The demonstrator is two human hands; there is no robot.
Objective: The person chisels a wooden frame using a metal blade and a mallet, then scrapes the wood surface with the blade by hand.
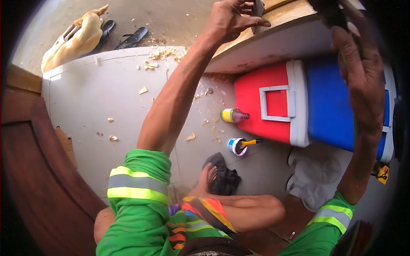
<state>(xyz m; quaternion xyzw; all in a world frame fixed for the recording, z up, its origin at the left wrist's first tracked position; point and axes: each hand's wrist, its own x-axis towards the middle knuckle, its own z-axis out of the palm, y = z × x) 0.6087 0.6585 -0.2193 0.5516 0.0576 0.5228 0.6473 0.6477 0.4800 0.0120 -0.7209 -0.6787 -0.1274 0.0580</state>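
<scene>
1. Head view: we see the left hand (232,17) raised to the wooden bench (282,19), fingers curled and pinched on a small dark flat piece (257,9) that stands at the bench edge.
2. Right hand (356,64) is also up at the bench, closed around a dark object (335,15); the frame cuts it off, so we cannot tell what it is.
3. Look of the flat piece: dark, thin, straight-edged, mostly hidden by the fingers. Material not readable.
4. Handling, our judgement: it looks rigid and light, since a fingertip pinch carries it. Hold it by its flat faces near the lower end, thumb opposed to the fingers; thin edges may slip or bite.
5. Surroundings: a red and blue cooler (307,102) sits under the bench; a bottle (232,115) lies on the tiled floor (98,98) just beside it, with a small tin holding a yellow-handled brush (239,145) near. Wood chips are scattered on the floor.
</scene>
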